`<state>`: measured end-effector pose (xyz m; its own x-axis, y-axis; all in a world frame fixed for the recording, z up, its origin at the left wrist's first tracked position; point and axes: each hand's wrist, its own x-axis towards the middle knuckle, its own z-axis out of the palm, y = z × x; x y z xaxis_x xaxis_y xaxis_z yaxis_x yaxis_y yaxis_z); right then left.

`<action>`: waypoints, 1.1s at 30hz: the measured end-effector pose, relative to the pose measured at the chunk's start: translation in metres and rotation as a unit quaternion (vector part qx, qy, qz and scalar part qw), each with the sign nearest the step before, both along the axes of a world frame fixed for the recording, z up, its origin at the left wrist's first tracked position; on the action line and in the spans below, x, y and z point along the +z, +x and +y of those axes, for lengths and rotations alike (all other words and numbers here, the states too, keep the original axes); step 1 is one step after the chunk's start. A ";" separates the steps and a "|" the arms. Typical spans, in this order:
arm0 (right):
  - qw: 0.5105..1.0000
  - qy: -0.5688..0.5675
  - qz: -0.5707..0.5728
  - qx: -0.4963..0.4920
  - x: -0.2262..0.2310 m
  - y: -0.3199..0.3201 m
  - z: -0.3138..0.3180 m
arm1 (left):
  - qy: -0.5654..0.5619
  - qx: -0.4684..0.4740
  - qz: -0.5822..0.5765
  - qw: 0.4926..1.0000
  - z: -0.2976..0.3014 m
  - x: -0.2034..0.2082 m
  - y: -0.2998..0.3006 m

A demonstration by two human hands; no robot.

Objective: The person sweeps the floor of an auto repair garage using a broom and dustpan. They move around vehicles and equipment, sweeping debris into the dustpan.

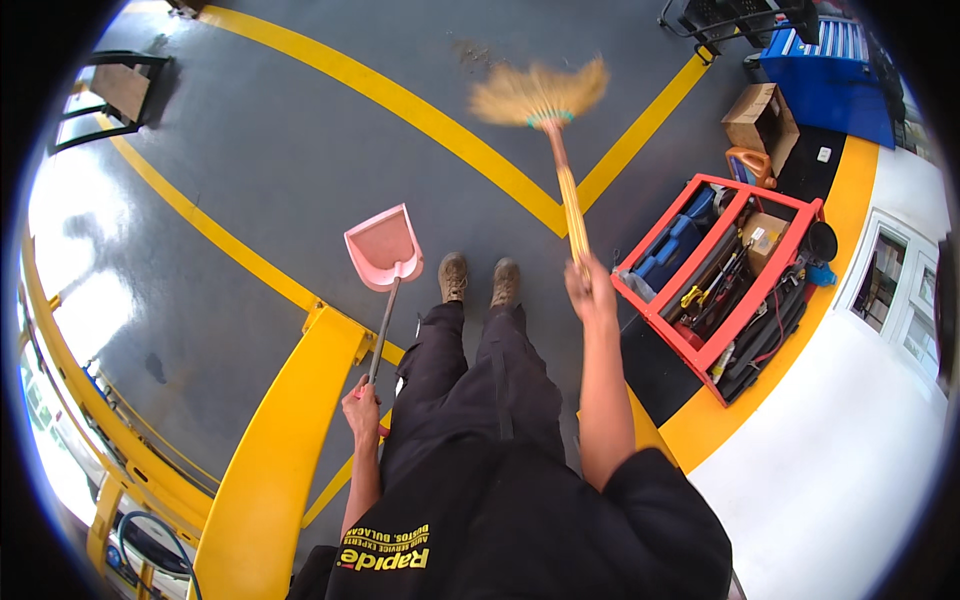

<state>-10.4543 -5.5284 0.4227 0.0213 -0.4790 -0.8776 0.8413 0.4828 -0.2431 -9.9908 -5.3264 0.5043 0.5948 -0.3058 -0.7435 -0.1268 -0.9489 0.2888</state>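
My left hand [362, 408] is closed round the long thin handle of a pink dustpan [388, 248]. Its pan sits ahead of my left boot, with the open edge facing away from me. In my right hand [590, 288], a straw broom [568, 185] is gripped by its light wooden handle. The broom's fanned yellow bristles [540, 92] reach far forward and look slightly blurred. Just beyond them, a small patch of dirt [478, 54] lies on the grey floor [330, 140]. Broom and dustpan are well apart.
A red tool cart [700, 345] with tools and a box stands at my right. Past it are an orange jug [750, 165], a cardboard box [760, 120] and a blue cabinet [830, 85]. A yellow steel beam [270, 450] runs along my left. A black-framed stand [122, 92] is far left.
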 end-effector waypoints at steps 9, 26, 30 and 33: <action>0.944 0.204 0.229 0.119 0.121 -0.136 0.151 | 0.003 -0.054 -0.003 0.999 -0.039 -0.003 -0.044; 0.999 -0.019 -0.050 -0.002 -0.094 -0.211 -0.295 | 0.021 -0.168 -0.048 0.984 -0.180 0.043 -0.236; 0.990 -0.125 -0.027 0.063 -0.039 -0.254 -0.248 | 0.012 -0.129 -0.030 0.991 -0.201 0.055 -0.250; 0.991 -0.095 0.026 0.094 0.027 -0.269 -0.148 | -0.031 -0.043 -0.006 0.999 -0.202 0.055 -0.247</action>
